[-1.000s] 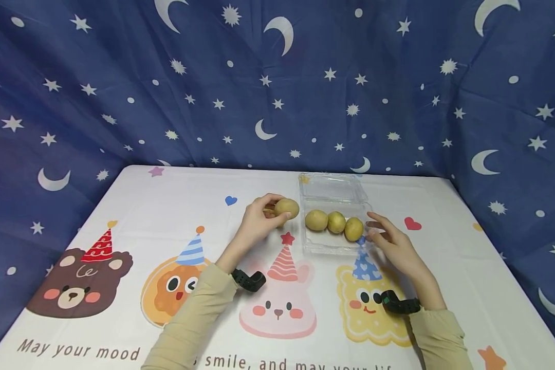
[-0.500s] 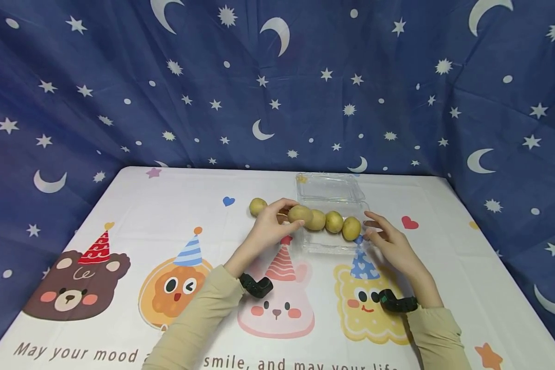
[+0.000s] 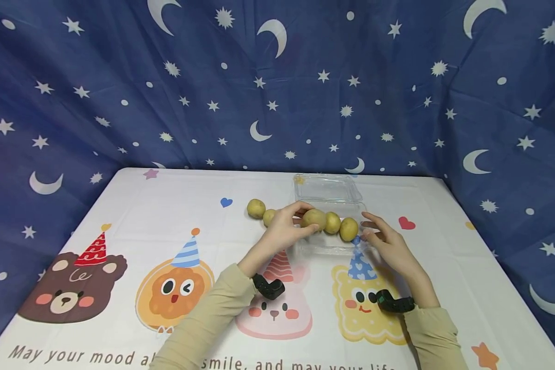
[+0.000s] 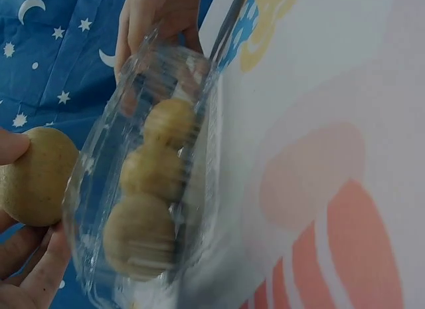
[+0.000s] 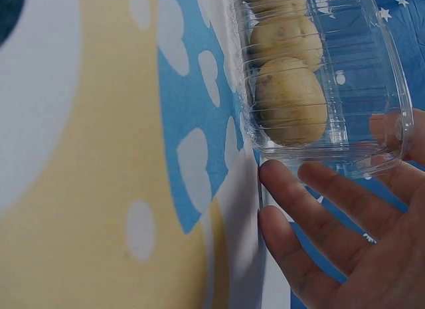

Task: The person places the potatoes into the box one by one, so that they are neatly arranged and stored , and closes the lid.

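My left hand [image 3: 283,229] grips a potato [image 3: 314,220] between thumb and fingers, over the left part of a clear plastic clamshell box [image 3: 326,250]. In the left wrist view, that potato [image 4: 41,179] is outside the box wall, near its rim. Three potatoes lie in a row in the box, with the nearest one [image 4: 139,236] largest in that view; the held potato overlaps one of them in the head view. At the box's right end is my right hand [image 3: 387,244], its fingers spread and extended. In the right wrist view, its fingertips [image 5: 271,171] are right at the end wall.
The box's hinged lid [image 3: 328,187] lies folded back toward the curtain. Left of the box, two more potatoes, one farther left [image 3: 256,208] and one by the left wrist [image 3: 269,217], rest on the white printed tablecloth [image 3: 189,195]. A blue star-patterned curtain [image 3: 277,92] stands behind.
My left hand has carried the held potato rightward from beside the box to over its left part, uncovering the two potatoes on the cloth. The right hand has stayed by the box's right end.
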The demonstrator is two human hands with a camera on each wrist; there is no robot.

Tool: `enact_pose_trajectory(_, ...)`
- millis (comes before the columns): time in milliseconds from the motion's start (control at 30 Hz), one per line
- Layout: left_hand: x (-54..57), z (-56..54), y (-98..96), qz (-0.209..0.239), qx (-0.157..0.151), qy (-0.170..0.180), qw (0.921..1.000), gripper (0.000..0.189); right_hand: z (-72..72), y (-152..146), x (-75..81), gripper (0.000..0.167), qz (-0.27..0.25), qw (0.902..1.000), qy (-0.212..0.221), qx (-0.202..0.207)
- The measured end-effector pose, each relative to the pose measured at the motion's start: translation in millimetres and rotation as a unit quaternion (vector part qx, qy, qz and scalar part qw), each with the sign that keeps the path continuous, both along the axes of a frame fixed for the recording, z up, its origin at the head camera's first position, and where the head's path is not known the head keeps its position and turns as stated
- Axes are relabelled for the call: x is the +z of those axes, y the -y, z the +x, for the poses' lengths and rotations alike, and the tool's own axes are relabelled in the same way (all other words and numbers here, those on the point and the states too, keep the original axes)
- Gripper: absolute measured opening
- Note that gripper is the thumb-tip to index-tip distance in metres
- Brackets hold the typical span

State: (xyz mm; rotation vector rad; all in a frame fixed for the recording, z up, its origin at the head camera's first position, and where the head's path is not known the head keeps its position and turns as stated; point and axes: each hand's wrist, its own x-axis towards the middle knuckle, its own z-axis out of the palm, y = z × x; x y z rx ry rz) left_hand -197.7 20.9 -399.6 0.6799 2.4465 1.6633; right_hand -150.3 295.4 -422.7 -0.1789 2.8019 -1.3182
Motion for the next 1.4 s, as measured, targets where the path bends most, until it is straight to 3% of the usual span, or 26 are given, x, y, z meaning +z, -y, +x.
enact_pose_trajectory(533,-5.0,-0.7,-32.3,-0.032,-0.046,-0.018,0.9983,0.038,-0.4,1.3,-0.4,0.051,0.000,1.0000,0.004,-0.004)
enact_pose_trajectory(667,-7.8,-1.6,-39.9,-0.065,-0.042,-0.054,0.9955,0.036,-0.1,0.9,-0.1,0.052,0.000,1.0000,0.008,-0.004)
enact_pose_trajectory(833,-7.4,-1.4,-50.1,-0.119,-0.034,-0.106,0.9866,0.037,0.5,0.3,0.7,0.051,0.000,1.0000,0.007,-0.005)
enact_pose_trajectory(933,-7.5,-0.4,-54.7,-0.131,-0.034,-0.095,0.9862,0.038,0.3,0.6,0.1,0.051,0.000,1.0000,0.005,-0.002)
enact_pose_trajectory(1167,-5.0,1.3,-63.6,-0.129,-0.044,-0.033,0.9901,0.038,0.2,0.7,-0.5,0.051,0.000,1.0000,0.001,0.001)
enact_pose_trajectory(1400,-7.0,2.5,-74.5,-0.161,-0.045,-0.036,0.9852,0.037,-0.2,-0.8,-0.5,0.051,0.006,1.0000,-0.004,0.003)
